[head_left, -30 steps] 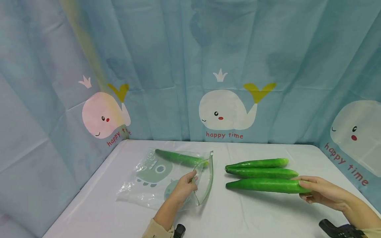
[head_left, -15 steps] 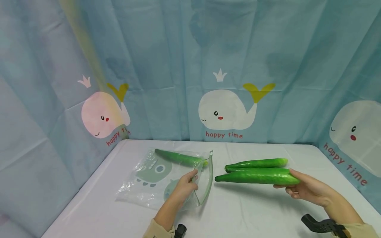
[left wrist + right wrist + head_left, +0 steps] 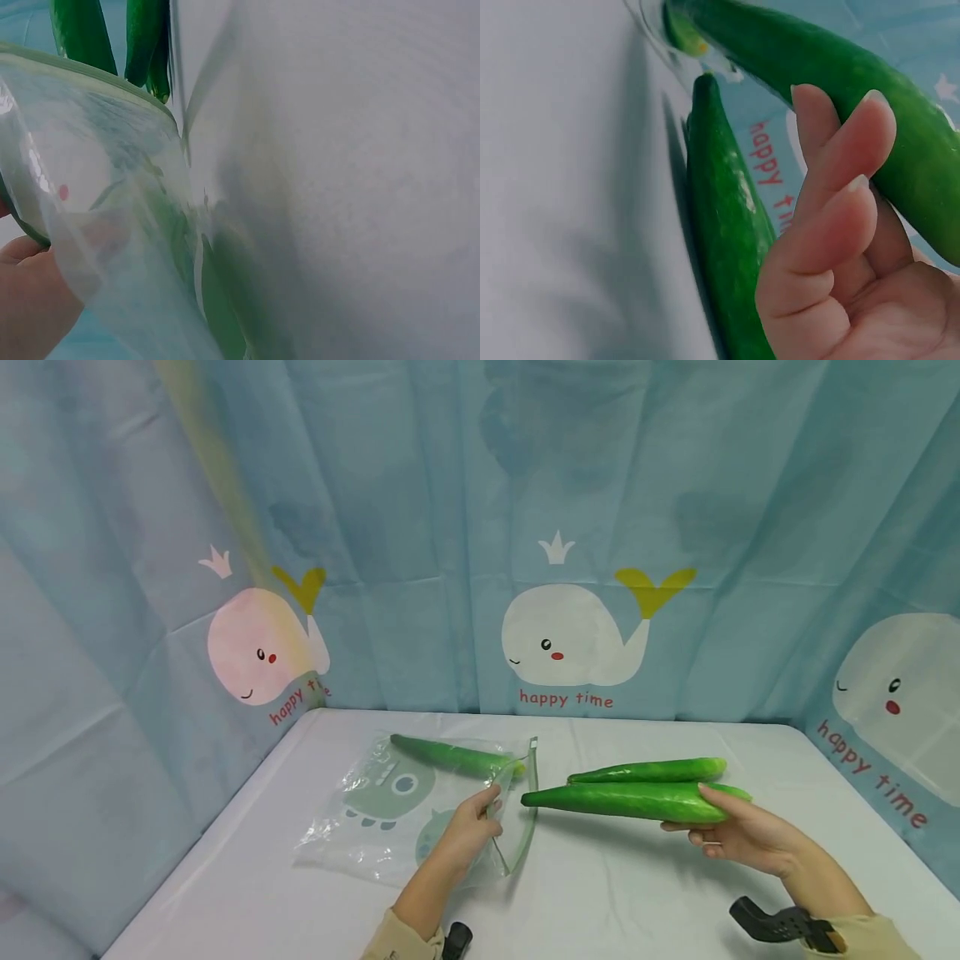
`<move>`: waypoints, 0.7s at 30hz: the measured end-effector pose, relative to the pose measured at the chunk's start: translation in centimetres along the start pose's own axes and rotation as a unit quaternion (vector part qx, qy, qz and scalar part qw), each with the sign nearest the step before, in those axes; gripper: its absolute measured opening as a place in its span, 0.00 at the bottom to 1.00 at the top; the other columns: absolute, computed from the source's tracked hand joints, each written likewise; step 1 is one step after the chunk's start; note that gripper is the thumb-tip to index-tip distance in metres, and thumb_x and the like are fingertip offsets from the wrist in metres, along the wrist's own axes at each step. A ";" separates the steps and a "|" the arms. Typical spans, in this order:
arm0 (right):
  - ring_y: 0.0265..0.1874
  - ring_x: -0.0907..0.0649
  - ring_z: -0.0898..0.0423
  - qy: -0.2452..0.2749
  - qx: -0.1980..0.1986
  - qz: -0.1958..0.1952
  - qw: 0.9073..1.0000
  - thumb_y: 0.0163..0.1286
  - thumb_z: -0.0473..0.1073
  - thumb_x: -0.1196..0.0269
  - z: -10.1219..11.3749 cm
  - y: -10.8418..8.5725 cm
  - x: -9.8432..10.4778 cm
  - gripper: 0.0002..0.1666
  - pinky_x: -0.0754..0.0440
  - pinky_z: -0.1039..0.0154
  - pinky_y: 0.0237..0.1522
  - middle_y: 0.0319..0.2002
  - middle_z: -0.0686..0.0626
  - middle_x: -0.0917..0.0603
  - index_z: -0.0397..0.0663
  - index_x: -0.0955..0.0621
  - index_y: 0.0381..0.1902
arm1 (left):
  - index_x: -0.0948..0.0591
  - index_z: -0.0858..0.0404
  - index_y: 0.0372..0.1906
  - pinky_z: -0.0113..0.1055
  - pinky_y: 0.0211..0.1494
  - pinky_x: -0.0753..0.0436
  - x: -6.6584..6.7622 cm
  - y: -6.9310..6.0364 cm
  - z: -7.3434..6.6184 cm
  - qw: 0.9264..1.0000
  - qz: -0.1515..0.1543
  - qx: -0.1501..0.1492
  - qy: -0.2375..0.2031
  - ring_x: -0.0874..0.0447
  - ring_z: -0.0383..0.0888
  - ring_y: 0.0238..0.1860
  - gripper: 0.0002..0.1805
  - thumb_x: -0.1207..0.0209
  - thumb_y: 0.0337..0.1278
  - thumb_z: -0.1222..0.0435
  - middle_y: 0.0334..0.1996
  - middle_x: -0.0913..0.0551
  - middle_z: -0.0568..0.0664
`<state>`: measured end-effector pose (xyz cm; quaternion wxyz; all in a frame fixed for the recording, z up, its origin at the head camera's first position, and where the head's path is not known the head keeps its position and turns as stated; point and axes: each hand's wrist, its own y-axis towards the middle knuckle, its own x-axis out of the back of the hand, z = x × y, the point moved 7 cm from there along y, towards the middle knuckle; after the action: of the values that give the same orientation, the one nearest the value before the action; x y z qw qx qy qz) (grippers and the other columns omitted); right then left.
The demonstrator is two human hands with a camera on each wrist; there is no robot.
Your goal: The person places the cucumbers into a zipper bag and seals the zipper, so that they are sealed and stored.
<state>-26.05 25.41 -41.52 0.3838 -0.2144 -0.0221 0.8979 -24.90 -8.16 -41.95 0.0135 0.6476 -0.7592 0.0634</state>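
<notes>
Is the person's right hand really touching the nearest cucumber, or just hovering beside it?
Touching. The head view shows the right hand gripping the nearest cucumber near its thicker end, thumb on top, fingers underneath.

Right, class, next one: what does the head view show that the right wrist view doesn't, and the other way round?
Only the head view: the left hand pinching the bag, the bag's green print and both sleeves.
Only the right wrist view: the creased inner side of the right hand.
Both: that hand's outer form, the held cucumber, a loose cucumber and red "happy" lettering.
</notes>
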 end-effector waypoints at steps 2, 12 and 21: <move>0.36 0.21 0.58 0.004 -0.001 0.002 1.000 0.80 0.53 0.66 -0.1 0.3 -0.2 0.18 0.23 0.67 0.38 0.53 0.39 0.19 0.56 0.32 0.54 | 0.42 0.76 0.71 0.57 0.69 0.42 0.0 0.0 -0.1 1.000 -0.001 -0.002 0.000 0.48 0.66 0.71 0.37 0.51 0.52 0.80 0.71 0.44 0.71; 0.36 0.21 0.59 -0.003 -0.013 -0.012 1.000 0.80 0.55 0.64 -0.8 1.8 -0.4 0.17 0.24 0.68 0.37 0.53 0.41 0.19 0.56 0.33 0.55 | 0.41 0.76 0.71 0.56 0.69 0.42 -0.1 0.1 -0.2 1.000 -0.001 -0.006 0.003 0.46 0.65 0.71 0.37 0.51 0.50 0.80 0.71 0.42 0.70; 0.35 0.21 0.59 0.001 -0.020 -0.025 0.999 0.79 0.57 0.63 -1.1 3.2 -0.6 0.22 0.24 0.68 0.37 0.53 0.41 0.19 0.52 0.41 0.62 | 0.40 0.75 0.71 0.57 0.69 0.42 -0.1 0.0 -0.4 1.000 0.000 -0.008 0.004 0.47 0.65 0.71 0.36 0.51 0.53 0.79 0.71 0.42 0.69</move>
<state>-27.41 22.58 -42.92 0.4019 -0.2218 -0.0448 0.8873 -24.91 -8.06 -41.58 0.0220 0.6474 -0.7595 0.0595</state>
